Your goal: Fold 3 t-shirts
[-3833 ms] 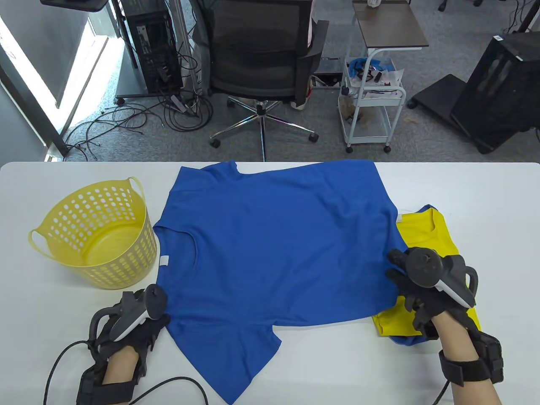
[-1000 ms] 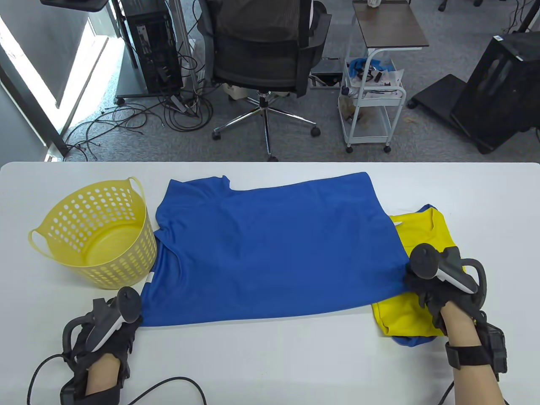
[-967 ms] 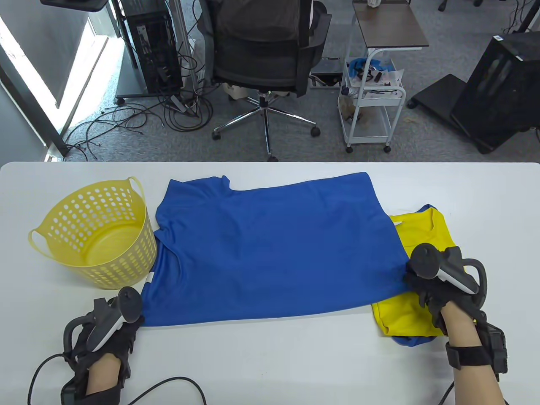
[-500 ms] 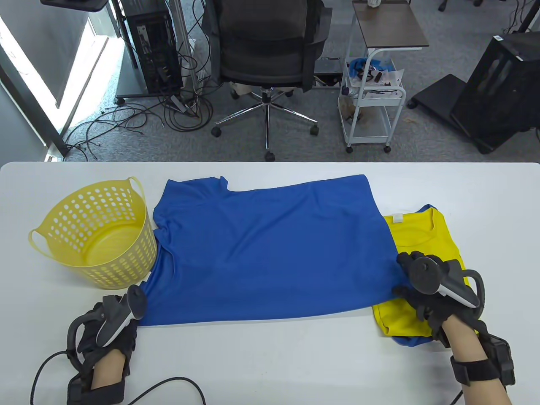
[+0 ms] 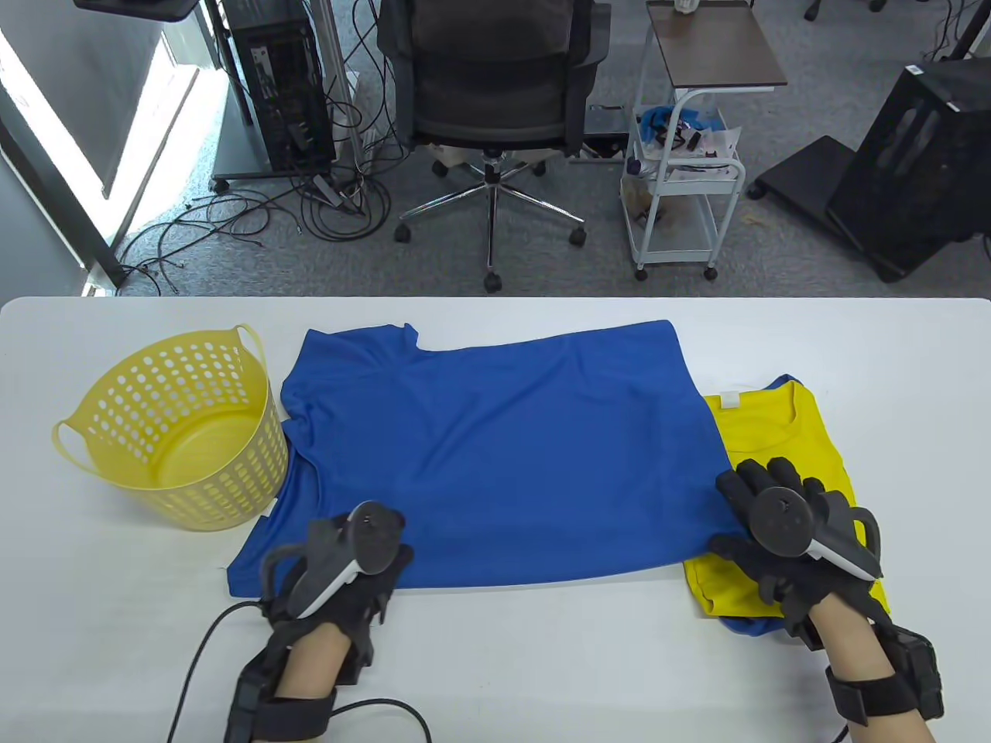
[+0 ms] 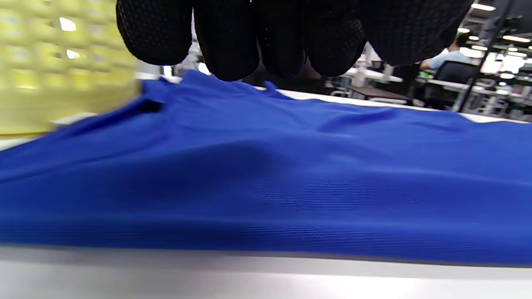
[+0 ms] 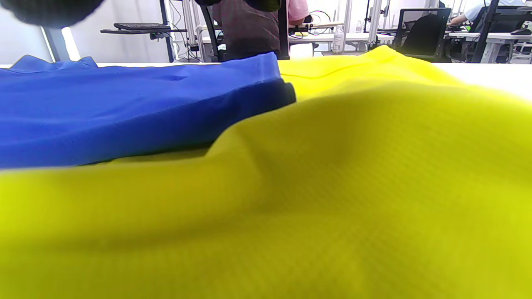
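- Blue knit t-shirt (image 5: 495, 457), folded once lengthwise: we find it lying flat on the white worktop (image 5: 542, 665), long axis left to right, collar end toward the perforated yellow plastic basket (image 5: 174, 429) and hem end overlapping the yellow t-shirt (image 5: 782, 422) on the right.
- Left hand (image 5: 352, 576): we see it resting on the near folded edge of the blue shirt, somewhat left of the middle. In the left wrist view the fingers (image 6: 232, 37) hang loosely curled just above the cloth with nothing between them, so we log it as released.
- Right hand (image 5: 782, 534): fingers spread flat, lying across the hem corner of the blue shirt and onto the yellow shirt under it; pressing, not gripping.
- Governing relation: each hand sits at one end of the near edge, the shirt stretching away from us between them. We judge the coming fold runs across the long axis; the left hand is nearer the collar end, the right nearer the hem.
- Change against half a second ago: the left hand has moved right, from off the near left corner onto the cloth; that corner now lies free. The right hand stays put, fingers fanned a little wider.
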